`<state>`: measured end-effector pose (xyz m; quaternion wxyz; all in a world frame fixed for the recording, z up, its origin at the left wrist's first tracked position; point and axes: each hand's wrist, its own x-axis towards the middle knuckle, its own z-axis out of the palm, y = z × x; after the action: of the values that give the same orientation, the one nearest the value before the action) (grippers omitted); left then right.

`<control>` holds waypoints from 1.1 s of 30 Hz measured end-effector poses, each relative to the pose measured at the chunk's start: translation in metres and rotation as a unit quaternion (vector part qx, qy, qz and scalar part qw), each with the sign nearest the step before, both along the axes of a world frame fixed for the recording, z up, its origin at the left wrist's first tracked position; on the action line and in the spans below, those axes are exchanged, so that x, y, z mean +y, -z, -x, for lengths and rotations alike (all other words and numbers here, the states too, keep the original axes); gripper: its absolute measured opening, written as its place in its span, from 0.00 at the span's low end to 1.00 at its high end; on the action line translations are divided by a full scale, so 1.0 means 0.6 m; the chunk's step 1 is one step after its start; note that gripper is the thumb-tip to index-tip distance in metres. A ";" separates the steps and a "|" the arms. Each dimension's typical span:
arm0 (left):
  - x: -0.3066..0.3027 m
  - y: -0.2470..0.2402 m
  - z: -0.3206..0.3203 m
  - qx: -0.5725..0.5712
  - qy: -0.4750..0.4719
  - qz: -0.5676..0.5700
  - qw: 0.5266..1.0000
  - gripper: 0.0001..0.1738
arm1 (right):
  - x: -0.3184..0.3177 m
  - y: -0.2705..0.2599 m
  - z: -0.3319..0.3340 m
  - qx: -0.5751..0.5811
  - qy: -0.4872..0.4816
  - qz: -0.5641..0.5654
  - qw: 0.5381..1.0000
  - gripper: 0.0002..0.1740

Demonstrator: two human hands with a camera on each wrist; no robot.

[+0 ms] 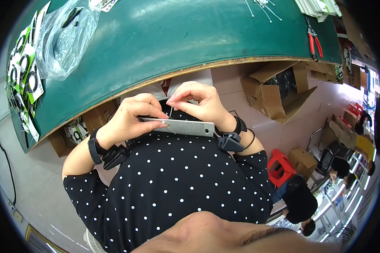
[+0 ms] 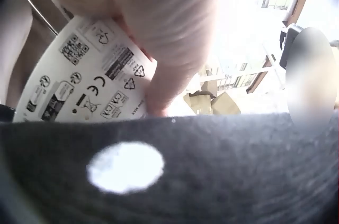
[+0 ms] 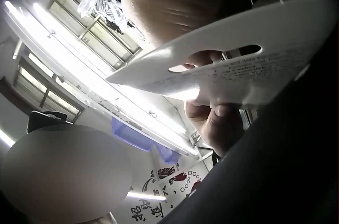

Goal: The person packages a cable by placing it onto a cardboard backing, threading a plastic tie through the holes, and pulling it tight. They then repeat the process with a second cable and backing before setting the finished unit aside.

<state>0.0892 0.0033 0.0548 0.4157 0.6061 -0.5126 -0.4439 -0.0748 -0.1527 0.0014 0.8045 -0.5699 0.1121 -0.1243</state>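
Note:
Over the lap, the left hand (image 1: 136,114) grips one end of a printed cardboard packaging card (image 1: 190,127), thumb on the near face and fingers behind. Small dense text and a hang hole near the right end mark this card. The left wrist view shows a QR code and a CE mark on its printed face (image 2: 95,84). Above the card's upper edge, the right hand (image 1: 202,101) pinches a thin white cable tie (image 1: 171,112) between thumb and fingertips; the tie runs down to the card. Something dark shows behind the card by the left fingers, mostly hidden.
A green-topped table (image 1: 156,42) lies ahead. On it are carded black cables (image 1: 25,76), a plastic bag (image 1: 67,42), loose cable ties (image 1: 264,10) and red-handled cutters (image 1: 313,40). An opened cardboard box (image 1: 266,97) and a red stool (image 1: 278,168) stand on the floor at right.

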 end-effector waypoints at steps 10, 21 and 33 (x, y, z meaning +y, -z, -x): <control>0.018 0.003 0.006 -0.047 0.035 0.111 0.992 0.11 | -0.012 -0.020 0.008 -0.100 -0.025 0.284 0.953 0.10; 0.026 0.003 0.012 -0.076 0.094 0.178 0.977 0.10 | 0.002 -0.039 0.016 -0.157 -0.079 0.380 0.908 0.10; 0.025 0.007 0.010 -0.079 0.085 0.188 0.975 0.10 | 0.001 -0.041 0.008 -0.175 -0.082 0.403 0.895 0.13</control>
<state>0.0831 0.0181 0.0505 0.4418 0.5043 -0.6675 -0.3240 -0.0793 -0.1521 0.0257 0.5197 -0.8216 -0.1375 -0.1897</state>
